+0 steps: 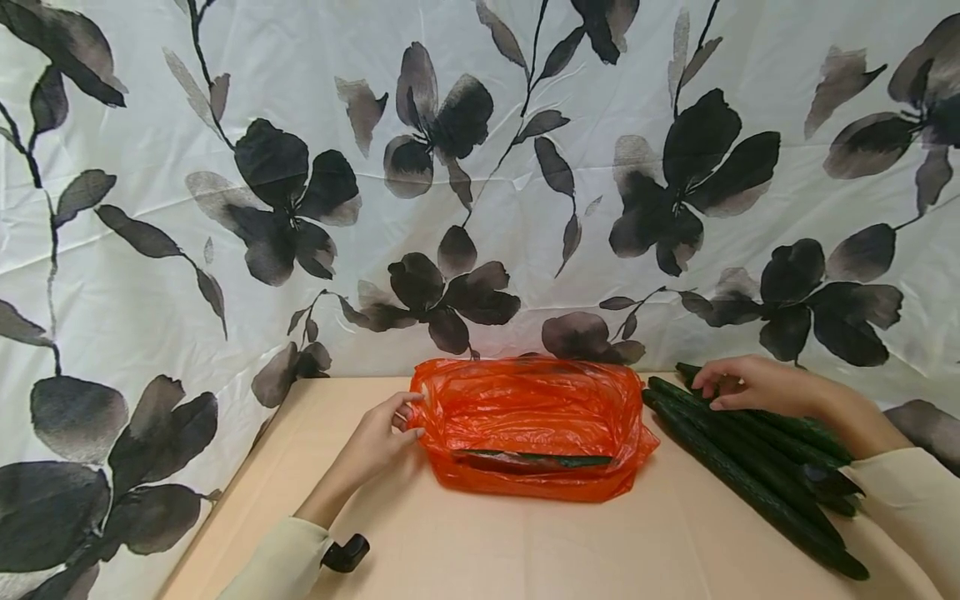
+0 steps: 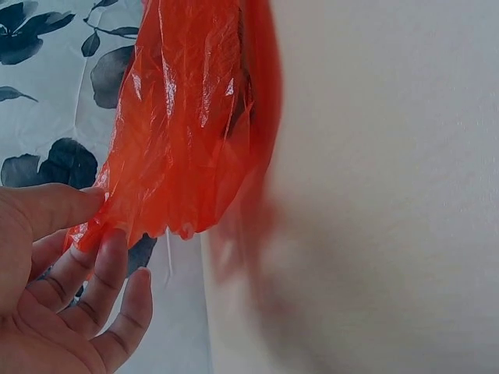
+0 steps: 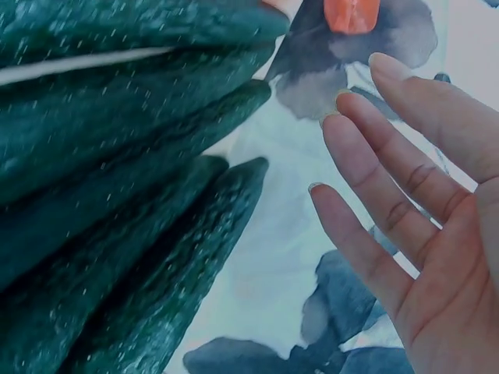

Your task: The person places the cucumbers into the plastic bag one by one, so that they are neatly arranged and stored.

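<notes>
An orange-red plastic bag (image 1: 536,408) lies on the table with its opening toward me, and a dark green cucumber (image 1: 536,459) shows inside it. At the bag's left edge, my left hand (image 1: 381,437) pinches the thin plastic between thumb and fingers; the left wrist view shows this hand (image 2: 86,273) close up. Over the far ends of a pile of long cucumbers (image 1: 750,483) on the right hovers my right hand (image 1: 765,387). In the right wrist view that hand (image 3: 421,202) has loosely spread fingers and holds nothing, apart from the cucumbers (image 3: 117,156).
A pale beige table (image 1: 480,550) lies under everything. Behind it hangs a white cloth (image 1: 540,317) with dark flower prints. A black band (image 1: 347,553) sits at my left cuff.
</notes>
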Available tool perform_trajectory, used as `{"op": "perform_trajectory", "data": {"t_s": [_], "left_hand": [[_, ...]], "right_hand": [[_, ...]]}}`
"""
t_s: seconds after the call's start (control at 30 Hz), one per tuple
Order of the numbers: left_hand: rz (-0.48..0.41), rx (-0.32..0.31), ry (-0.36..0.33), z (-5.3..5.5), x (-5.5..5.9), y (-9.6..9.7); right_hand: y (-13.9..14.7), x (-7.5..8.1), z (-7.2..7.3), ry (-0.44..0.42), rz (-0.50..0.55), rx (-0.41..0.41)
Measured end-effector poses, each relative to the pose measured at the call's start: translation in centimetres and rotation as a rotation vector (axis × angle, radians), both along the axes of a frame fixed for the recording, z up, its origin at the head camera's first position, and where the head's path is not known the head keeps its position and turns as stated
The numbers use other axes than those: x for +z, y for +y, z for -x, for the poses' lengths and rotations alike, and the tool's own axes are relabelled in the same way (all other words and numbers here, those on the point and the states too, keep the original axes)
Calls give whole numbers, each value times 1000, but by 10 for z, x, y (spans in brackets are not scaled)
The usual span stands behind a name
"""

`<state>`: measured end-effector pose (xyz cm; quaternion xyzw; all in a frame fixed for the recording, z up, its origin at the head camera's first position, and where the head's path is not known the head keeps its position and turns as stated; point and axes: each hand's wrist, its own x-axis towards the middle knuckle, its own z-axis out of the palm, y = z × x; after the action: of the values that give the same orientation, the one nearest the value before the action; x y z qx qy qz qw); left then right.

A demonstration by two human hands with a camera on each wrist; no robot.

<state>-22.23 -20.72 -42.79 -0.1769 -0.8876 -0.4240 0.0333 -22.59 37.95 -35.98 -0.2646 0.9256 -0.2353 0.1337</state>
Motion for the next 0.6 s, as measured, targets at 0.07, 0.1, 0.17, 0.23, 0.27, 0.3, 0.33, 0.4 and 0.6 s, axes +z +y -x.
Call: {"op": "perform_trajectory", "data": {"t_s": [0.07,0.1,0.17,0.23,0.27,0.3,0.33,0.4,0.6], "left_hand": [[0,1,-3,0,0,0],[-2,2,-5,0,0,0],[-1,4,-9,0,0,0],[1,6,-10,-1,0,0],[-1,5,-11,-1,0,0],[-2,5,-11,-1,1,1],[-4,6,-10,-1,1,1],[-9,5,-11,-1,2,1],[-17,7,-20,-1,3,1]], "right_hand": [[6,-1,1,20,-16,-4],[8,-1,2,34,-21,-4],[14,-2,3,63,-24,-3],[19,-3,3,93,-24,-1],[21,-2,4,104,-26,1],[23,-3,4,113,-22,-6],[25,-3,4,114,-23,-17],[29,-3,5,102,-30,-34],[41,-7,7,72,-42,-91]]}}
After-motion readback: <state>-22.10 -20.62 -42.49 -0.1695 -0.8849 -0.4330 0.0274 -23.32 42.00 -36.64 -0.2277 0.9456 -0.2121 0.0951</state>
